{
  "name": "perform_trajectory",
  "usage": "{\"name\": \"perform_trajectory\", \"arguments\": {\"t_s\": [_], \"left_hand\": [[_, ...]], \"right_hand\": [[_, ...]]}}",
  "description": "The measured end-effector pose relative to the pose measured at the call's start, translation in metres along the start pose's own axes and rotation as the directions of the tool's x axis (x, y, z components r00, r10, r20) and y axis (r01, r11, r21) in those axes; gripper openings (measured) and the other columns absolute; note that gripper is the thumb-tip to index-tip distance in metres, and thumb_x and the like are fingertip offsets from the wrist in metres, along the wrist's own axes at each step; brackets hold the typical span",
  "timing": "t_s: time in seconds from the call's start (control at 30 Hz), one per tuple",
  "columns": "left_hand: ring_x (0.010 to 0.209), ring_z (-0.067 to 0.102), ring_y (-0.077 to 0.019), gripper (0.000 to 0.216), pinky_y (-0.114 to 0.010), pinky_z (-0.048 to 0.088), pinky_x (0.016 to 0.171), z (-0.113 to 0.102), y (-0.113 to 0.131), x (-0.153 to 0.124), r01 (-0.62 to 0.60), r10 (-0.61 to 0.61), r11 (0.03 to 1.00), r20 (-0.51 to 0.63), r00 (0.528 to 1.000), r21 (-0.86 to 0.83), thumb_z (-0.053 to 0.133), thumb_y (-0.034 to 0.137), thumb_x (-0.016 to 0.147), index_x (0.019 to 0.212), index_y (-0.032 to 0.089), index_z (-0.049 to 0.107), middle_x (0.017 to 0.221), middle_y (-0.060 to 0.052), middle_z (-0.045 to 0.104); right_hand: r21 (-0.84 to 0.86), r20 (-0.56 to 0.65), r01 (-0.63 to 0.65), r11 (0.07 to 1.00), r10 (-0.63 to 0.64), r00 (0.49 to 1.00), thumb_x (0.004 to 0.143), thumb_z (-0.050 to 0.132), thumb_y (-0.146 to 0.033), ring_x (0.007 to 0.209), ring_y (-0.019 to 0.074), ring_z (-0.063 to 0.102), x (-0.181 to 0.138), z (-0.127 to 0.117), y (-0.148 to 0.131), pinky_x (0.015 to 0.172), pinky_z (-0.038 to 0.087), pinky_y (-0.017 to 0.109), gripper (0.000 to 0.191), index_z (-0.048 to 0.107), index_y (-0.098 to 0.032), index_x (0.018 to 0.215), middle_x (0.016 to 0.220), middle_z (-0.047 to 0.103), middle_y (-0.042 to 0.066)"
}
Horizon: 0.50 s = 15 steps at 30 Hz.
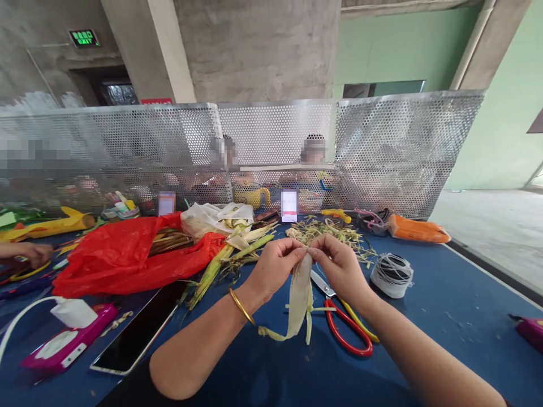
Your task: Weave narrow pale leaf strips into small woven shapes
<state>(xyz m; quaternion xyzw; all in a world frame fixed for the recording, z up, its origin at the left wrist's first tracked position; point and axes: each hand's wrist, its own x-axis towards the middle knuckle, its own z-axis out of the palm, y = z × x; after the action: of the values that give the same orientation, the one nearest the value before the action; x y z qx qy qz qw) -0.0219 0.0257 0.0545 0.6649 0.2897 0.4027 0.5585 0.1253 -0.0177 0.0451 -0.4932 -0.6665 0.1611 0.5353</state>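
Left grip (275, 261), gold bangle (241, 307) at the wrist, and right grip (340, 263) are meeting at mid-view above the blue table (428, 350). Both are pinching the top end of 1 pale husk strip (300, 294), thumbs and fingertips closing on it. Strip is hanging between the forearms, lower end curling leftward. 1 narrower, greener strip (309, 322) is showing just beside it; cannot tell whether fingers are holding that too.

Scissors (348, 346), 1 red and 1 yellow handle, are lying by the right wrist, partly hidden by the arm. Spool of grey cord (392, 276) is standing to the right. Shredded husk scraps (328, 229) are spreading beyond the hands.

Left side: red plastic bag (127, 260) is sprawling beside long green-yellow husks (216, 271); white bag (214, 217) is sitting behind. Black-screened phone (138, 330) is lying near a purple power strip (70, 342). Another person's hand (36, 254) is showing at far left.
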Motion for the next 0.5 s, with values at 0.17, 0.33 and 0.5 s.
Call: {"name": "perform_trajectory", "arguments": {"t_s": [0.17,0.33,0.5], "left_hand": [[0.051,0.038,-0.0063,0.024,-0.019,0.03,0.048,0.0022,-0.005,0.0002,0.029,-0.03,0.997,-0.013,0.999,-0.065,0.065,0.036,0.073,0.066,0.015,0.057,0.057,0.005,0.046],[0.055,0.048,-0.0091,0.03,-0.022,0.04,0.053,0.0023,-0.008,0.0012,0.092,-0.091,0.991,0.011,0.996,-0.099,0.064,0.045,0.075,0.071,0.015,0.058,0.062,0.002,0.053],[0.055,0.05,-0.0098,0.032,-0.022,0.042,0.053,0.0058,-0.0072,-0.0004,0.085,-0.089,0.991,-0.041,0.995,-0.1,0.062,0.047,0.076,0.07,0.016,0.055,0.061,0.003,0.053]], "right_hand": [[-0.258,0.012,0.199,0.946,-0.203,0.979,0.089,0.048,-0.021,0.068,0.0144,0.05,-0.0029,-0.0003,-0.001,0.063,0.037,0.025,0.013,0.047,-0.021,0.076,0.072,0.053,0.0],[-0.26,-0.086,0.157,0.953,-0.185,0.979,0.091,0.047,-0.02,0.07,0.0142,0.05,-0.0034,0.0023,0.0023,0.064,0.038,0.025,0.013,0.046,-0.021,0.078,0.075,0.053,0.0],[-0.195,-0.13,0.171,0.966,-0.198,0.972,0.09,0.048,-0.018,0.072,0.0147,0.05,-0.0041,0.0039,0.0009,0.067,0.04,0.027,0.012,0.048,-0.021,0.079,0.077,0.053,0.0]]}}
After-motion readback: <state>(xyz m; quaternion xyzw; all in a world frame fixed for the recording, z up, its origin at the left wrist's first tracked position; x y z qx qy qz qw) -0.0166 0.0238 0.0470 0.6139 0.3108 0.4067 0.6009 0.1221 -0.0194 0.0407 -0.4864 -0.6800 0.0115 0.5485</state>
